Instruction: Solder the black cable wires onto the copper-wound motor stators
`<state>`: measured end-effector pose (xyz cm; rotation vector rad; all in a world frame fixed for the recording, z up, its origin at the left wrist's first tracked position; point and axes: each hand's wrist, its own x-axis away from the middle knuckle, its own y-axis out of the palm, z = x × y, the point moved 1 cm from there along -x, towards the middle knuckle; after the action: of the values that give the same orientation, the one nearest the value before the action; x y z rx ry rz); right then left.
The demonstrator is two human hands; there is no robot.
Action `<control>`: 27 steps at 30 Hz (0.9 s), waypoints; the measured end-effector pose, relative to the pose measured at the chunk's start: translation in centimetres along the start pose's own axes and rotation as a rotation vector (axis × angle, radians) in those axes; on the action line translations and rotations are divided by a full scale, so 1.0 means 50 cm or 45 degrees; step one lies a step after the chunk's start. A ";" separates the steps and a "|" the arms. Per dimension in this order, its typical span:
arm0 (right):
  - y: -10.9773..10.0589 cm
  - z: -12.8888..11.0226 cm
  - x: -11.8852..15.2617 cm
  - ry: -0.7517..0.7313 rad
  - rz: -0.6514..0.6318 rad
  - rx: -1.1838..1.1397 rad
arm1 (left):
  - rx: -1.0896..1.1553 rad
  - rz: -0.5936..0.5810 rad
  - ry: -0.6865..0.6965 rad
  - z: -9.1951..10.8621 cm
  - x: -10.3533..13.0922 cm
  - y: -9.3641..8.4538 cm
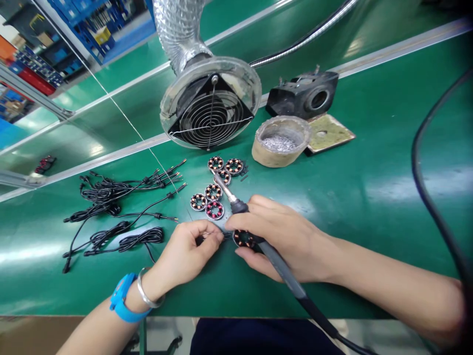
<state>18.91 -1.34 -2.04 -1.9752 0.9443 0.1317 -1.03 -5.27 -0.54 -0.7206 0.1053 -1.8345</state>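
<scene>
My right hand holds a soldering iron, its metal tip pointing up and left over the ring-shaped copper coils. Between the fingers of that same hand sits another coil ring. My left hand is closed in a pinch on thin dark wires beside that ring. Just beyond both hands lie several coil rings, one with red windings. Black cables with bared ends are bundled to the left of my left hand.
A round fume extractor on a silver duct hangs over the green bench. Behind the coils are a bowl of metal bits, a yellowish pad and a black stand. A black cord hangs at the right.
</scene>
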 end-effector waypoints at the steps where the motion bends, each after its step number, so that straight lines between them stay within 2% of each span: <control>1: 0.003 -0.001 -0.001 -0.009 0.015 -0.022 | 0.002 0.003 0.005 0.001 0.000 0.002; 7: 0.024 -0.003 -0.009 0.020 0.037 -0.159 | 0.002 0.061 0.070 0.004 0.005 0.012; 14: 0.032 -0.013 -0.011 0.114 0.116 -0.230 | -0.189 0.148 0.143 0.010 0.021 0.022; 19: 0.042 -0.019 -0.001 0.130 0.152 -0.156 | -0.093 -0.109 0.189 0.044 0.074 0.036; 22: 0.036 -0.018 -0.001 0.108 0.133 -0.175 | -0.112 -0.257 0.207 0.052 0.083 0.019; 24: 0.027 -0.018 0.000 0.081 0.123 -0.194 | -0.128 -0.190 0.212 0.046 0.068 -0.003; 27: 0.016 -0.016 0.005 0.072 0.127 -0.259 | -0.290 0.149 0.242 0.024 0.034 -0.030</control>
<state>18.32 -2.34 -2.26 -2.1268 1.1035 0.2374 -1.99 -5.85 1.75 -0.6796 0.4780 -1.7919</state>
